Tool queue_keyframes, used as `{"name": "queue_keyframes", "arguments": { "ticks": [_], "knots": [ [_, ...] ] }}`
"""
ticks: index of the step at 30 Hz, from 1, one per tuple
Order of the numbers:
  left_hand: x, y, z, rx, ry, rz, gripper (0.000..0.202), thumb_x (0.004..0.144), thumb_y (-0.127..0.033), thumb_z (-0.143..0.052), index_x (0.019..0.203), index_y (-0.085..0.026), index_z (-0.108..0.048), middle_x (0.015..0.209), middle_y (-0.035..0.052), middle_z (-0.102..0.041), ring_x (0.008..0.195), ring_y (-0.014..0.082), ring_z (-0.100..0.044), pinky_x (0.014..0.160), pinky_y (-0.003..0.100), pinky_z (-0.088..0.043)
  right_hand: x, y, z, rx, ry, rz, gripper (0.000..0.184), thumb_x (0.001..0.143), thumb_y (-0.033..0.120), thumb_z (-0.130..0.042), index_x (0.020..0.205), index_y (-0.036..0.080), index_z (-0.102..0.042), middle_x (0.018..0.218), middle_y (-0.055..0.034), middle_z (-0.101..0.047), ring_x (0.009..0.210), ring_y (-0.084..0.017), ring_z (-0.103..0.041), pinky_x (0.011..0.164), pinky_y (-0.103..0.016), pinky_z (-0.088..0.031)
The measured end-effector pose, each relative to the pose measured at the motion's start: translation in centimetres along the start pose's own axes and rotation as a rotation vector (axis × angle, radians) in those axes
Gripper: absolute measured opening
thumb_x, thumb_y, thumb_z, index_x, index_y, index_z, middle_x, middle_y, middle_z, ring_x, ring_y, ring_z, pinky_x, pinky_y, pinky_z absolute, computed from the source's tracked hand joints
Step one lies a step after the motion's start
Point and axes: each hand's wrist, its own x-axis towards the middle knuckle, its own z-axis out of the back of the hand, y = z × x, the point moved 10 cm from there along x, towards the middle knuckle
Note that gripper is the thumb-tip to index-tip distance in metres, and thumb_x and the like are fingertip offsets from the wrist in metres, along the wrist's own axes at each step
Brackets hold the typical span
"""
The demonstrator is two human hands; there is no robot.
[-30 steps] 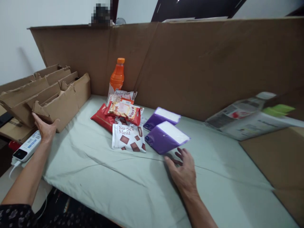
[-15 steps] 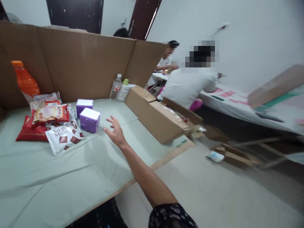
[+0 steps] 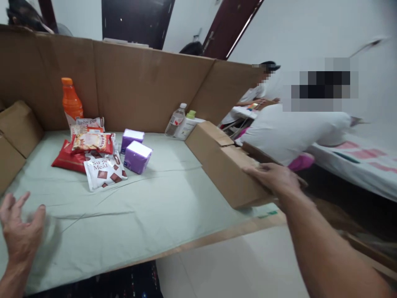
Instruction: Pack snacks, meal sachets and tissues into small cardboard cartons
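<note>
My right hand (image 3: 274, 177) rests on the near end of a long brown cardboard box (image 3: 226, 165) at the right edge of the table, fingers curled over its top. My left hand (image 3: 20, 227) hovers over the pale green cloth (image 3: 149, 203) at the near left, fingers spread, holding nothing. In the middle of the cloth lie two purple tissue packs (image 3: 136, 155), a white Super Meal packet (image 3: 104, 171), red snack packets (image 3: 70, 159) and an orange bottle (image 3: 71, 99).
A tall cardboard wall (image 3: 139, 87) runs along the back. Folded cardboard boxes (image 3: 14, 132) sit at the far left. A clear bottle (image 3: 175, 120) and a white green-capped container (image 3: 187, 124) stand at the back. People in white (image 3: 294, 132) sit at the right.
The view swung right and then partly back. My right hand left the purple packs and landed on the cardboard box. My left hand came off the left boxes and hangs over the cloth.
</note>
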Motion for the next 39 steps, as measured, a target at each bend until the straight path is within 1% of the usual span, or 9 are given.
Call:
{"name": "queue_keyframes", "arguments": {
  "ticks": [4,7,10,13,15,20,24,31,39],
  "knots": [
    [-0.8,-2.5,1.1,0.068,-0.187,-0.104,0.043,0.088,-0.047,-0.063,0.120,-0.020,-0.072,0.150,0.0152,-0.058,0.138,0.0427,-0.057,0.122,0.065,-0.038,-1.3,1.5,-0.7,-0.075,0.111,-0.048,0.048,0.072,0.079,-0.055,0.064,0.032,-0.052,0.054,-0.0066,-0.056,0.056,-0.034,-0.060,0.056,-0.057,-0.051],
    [-1.2,-4.7,1.2,0.067,-0.116,-0.207,0.038,0.092,-0.048,-0.061,0.115,-0.020,-0.073,0.138,0.0144,-0.068,0.126,0.0398,-0.067,0.094,0.057,-0.062,-4.4,5.3,-0.5,-0.056,0.218,0.042,0.040,0.078,0.068,-0.060,0.071,0.029,-0.061,0.065,-0.0072,-0.067,0.060,-0.031,-0.064,0.057,-0.048,-0.052],
    [-2.0,-6.2,0.0,0.035,0.058,-0.306,0.033,0.096,-0.046,-0.060,0.119,-0.024,-0.070,0.132,0.0093,-0.072,0.120,0.0352,-0.070,0.081,0.046,-0.065,-9.6,12.7,0.6,0.029,0.304,0.319,0.032,0.091,0.057,-0.058,0.084,0.027,-0.069,0.077,-0.0065,-0.074,0.066,-0.026,-0.067,0.059,-0.040,-0.053],
    [-4.0,-7.7,-2.2,-0.053,0.313,-0.451,0.044,0.097,-0.047,-0.061,0.137,-0.030,-0.061,0.145,0.0085,-0.063,0.132,0.0349,-0.063,0.104,0.057,-0.058,-16.1,21.8,1.8,0.152,0.367,0.670,0.027,0.102,0.039,-0.052,0.088,0.025,-0.071,0.081,-0.0059,-0.074,0.074,-0.022,-0.068,0.067,-0.036,-0.054],
    [-6.0,-8.4,-3.9,-0.128,0.516,-0.501,0.073,0.093,-0.054,-0.068,0.157,-0.035,-0.040,0.161,0.0114,-0.046,0.145,0.0399,-0.050,0.113,0.065,-0.049,-19.6,26.8,2.1,0.209,0.385,0.818,0.027,0.104,0.025,-0.048,0.089,0.023,-0.071,0.079,-0.0050,-0.071,0.073,-0.018,-0.065,0.068,-0.033,-0.051],
    [-9.5,-9.8,-6.4,-0.423,0.914,-0.401,0.134,0.070,-0.070,-0.086,0.166,-0.043,0.004,0.177,0.0114,-0.007,0.158,0.0493,-0.019,0.123,0.075,-0.025,-24.2,34.6,1.3,0.307,0.490,0.999,0.027,0.105,0.017,-0.048,0.092,0.019,-0.072,0.077,-0.0031,-0.067,0.071,-0.015,-0.060,0.069,-0.030,-0.045],
    [-9.5,-9.8,-7.7,-0.672,1.019,-0.192,0.137,0.070,-0.065,-0.087,0.166,-0.042,0.009,0.176,0.0085,-0.017,0.156,0.0476,-0.028,0.126,0.069,-0.026,-24.4,36.0,0.5,0.415,0.772,0.983,0.031,0.109,0.031,-0.045,0.111,0.022,-0.075,0.095,-0.0049,-0.078,0.085,-0.015,-0.072,0.077,-0.027,-0.054],
    [-9.4,-9.7,-8.9,-0.755,1.022,-0.213,0.127,0.072,-0.051,-0.090,0.167,-0.040,-0.007,0.170,0.0097,-0.030,0.153,0.0447,-0.035,0.128,0.066,-0.025,-19.9,34.5,-1.2,0.065,0.592,0.918,0.032,0.103,0.028,-0.052,0.130,0.015,-0.064,0.126,-0.0135,-0.074,0.104,-0.024,-0.073,0.081,-0.034,-0.060],
    [-9.6,-9.6,-8.7,-0.757,1.008,-0.236,0.118,0.075,-0.053,-0.088,0.166,-0.041,-0.014,0.169,0.0085,-0.029,0.154,0.0449,-0.032,0.128,0.066,-0.024,-21.3,36.7,-4.9,-0.203,0.634,0.970,0.028,0.086,0.020,-0.070,0.113,0.019,-0.066,0.099,-0.0091,-0.073,0.090,-0.025,-0.067,0.078,-0.036,-0.052]
  ]
}}
